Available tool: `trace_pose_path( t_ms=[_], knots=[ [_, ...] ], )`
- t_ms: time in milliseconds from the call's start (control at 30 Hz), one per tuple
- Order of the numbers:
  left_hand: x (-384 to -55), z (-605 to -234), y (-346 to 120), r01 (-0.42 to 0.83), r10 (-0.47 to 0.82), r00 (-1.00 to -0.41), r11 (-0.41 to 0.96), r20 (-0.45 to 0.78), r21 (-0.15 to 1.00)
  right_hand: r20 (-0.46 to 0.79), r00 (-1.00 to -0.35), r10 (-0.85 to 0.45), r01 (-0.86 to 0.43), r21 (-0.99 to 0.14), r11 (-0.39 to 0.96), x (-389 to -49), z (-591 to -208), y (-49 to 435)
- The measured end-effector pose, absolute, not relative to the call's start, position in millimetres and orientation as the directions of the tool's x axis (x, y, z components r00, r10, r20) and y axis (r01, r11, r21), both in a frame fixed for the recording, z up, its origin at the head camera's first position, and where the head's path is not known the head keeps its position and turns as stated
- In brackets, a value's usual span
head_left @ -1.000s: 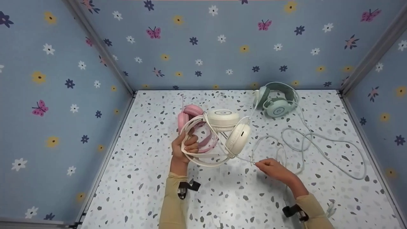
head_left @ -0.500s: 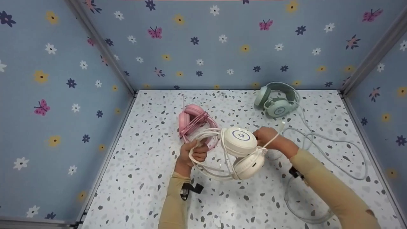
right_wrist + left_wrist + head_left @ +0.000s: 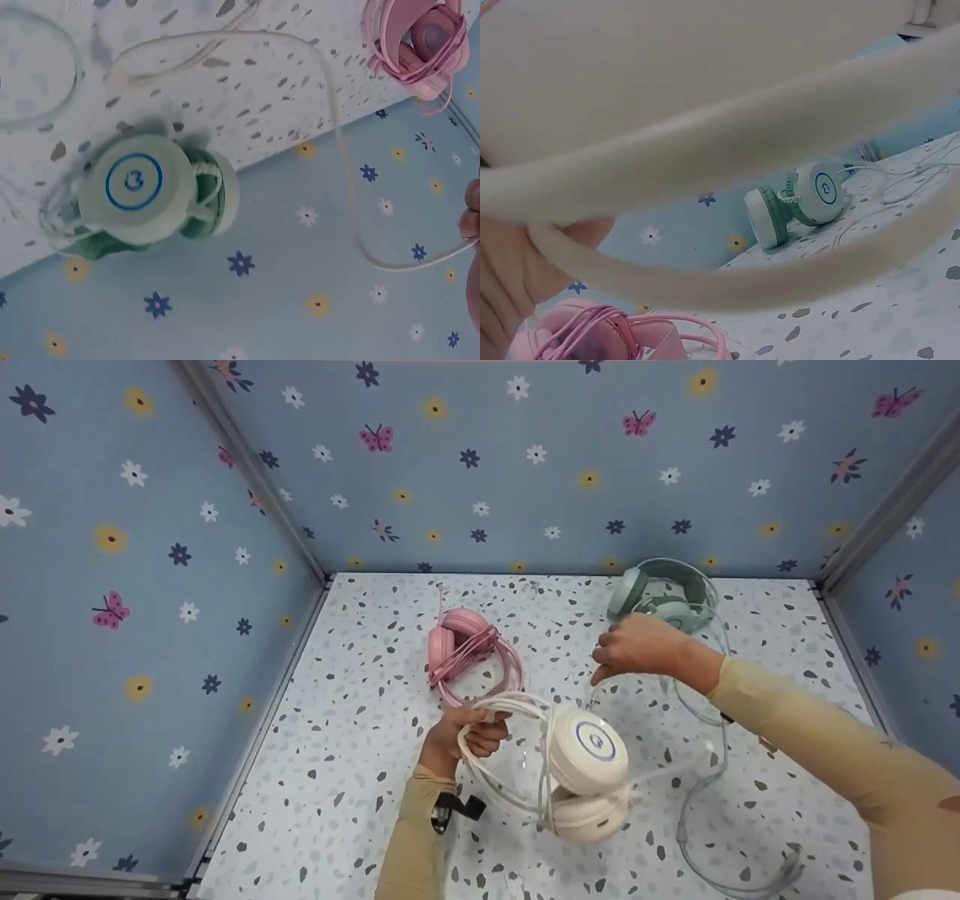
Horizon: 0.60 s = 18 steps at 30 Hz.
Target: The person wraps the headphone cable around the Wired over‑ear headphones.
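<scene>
My left hand point(image 3: 471, 735) grips the headband of a pair of cream-white headphones point(image 3: 589, 754), held up over the table's middle with the ear cups to the right. Strands of white cable point(image 3: 546, 780) wrap across the headband near the cups. Beyond the cups, my right hand point(image 3: 637, 649) pinches the free length of that cable point(image 3: 337, 127), which hangs in a loop in the right wrist view. Blurred white bands of the headphones fill much of the left wrist view. Pink headphones point(image 3: 442, 656), bound in their own cable, lie just past my left hand.
Green headphones point(image 3: 626, 592) lie at the back right, partly covered by my right hand in the head view. Their pale cable point(image 3: 684, 817) trails forward across the right side of the speckled table point(image 3: 300, 780). Flower-patterned panels point(image 3: 525, 472) stand behind and at the sides.
My right hand has swung from the right of the white headphones to their far side, taking cable along. The left hand has brought the headphones slightly nearer and to the right, tilting the cups.
</scene>
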<state>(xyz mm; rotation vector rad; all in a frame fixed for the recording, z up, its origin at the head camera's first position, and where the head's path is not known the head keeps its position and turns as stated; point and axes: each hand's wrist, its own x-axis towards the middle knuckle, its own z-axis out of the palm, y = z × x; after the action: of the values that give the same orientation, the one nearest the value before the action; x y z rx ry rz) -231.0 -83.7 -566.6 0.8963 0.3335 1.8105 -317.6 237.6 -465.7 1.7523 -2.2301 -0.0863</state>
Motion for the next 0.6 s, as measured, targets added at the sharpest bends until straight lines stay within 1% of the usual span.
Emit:
trace_pose_path(
  t_ms=[67,167,200,267,333,400,467,533,600],
  knots=[
    [-229,-565,-80,-0.638,0.903,-0.202,-0.416,0.38,0.649,0.183,-0.214,-0.96,-0.928,0.27,0.258,-320,-447,236],
    [-230,-565,-73,-0.593,0.911,-0.271,-0.413,0.312,0.691,0.163,-0.23,-0.959,-0.904,0.329,0.273,-321,-416,230],
    [-231,-565,-71,-0.583,0.908,-0.304,-0.417,0.289,0.697,0.161,-0.225,-0.961,-0.896,0.354,0.269,-320,-406,227],
    [-234,-566,-68,-0.565,0.889,-0.395,-0.433,0.229,0.702,0.157,-0.211,-0.965,-0.883,0.393,0.257,-317,-389,222],
    [-237,-566,-66,-0.557,0.858,-0.488,-0.447,0.159,0.7,0.147,-0.22,-0.965,-0.866,0.425,0.262,-314,-377,217],
    [-238,-565,-65,-0.53,0.815,-0.57,-0.457,0.098,0.715,0.11,-0.255,-0.961,-0.853,0.443,0.277,-308,-370,213],
    [-238,-563,-63,-0.502,0.777,-0.628,-0.457,0.054,0.734,0.069,-0.309,-0.948,-0.841,0.446,0.307,-303,-368,211],
    [-237,-560,-61,-0.462,0.753,-0.657,-0.443,0.038,0.768,0.038,-0.369,-0.929,-0.827,0.443,0.347,-298,-368,212],
    [-236,-559,-60,-0.427,0.735,-0.678,-0.422,0.026,0.8,0.049,-0.395,-0.917,-0.821,0.429,0.377,-294,-369,216]
  ],
)
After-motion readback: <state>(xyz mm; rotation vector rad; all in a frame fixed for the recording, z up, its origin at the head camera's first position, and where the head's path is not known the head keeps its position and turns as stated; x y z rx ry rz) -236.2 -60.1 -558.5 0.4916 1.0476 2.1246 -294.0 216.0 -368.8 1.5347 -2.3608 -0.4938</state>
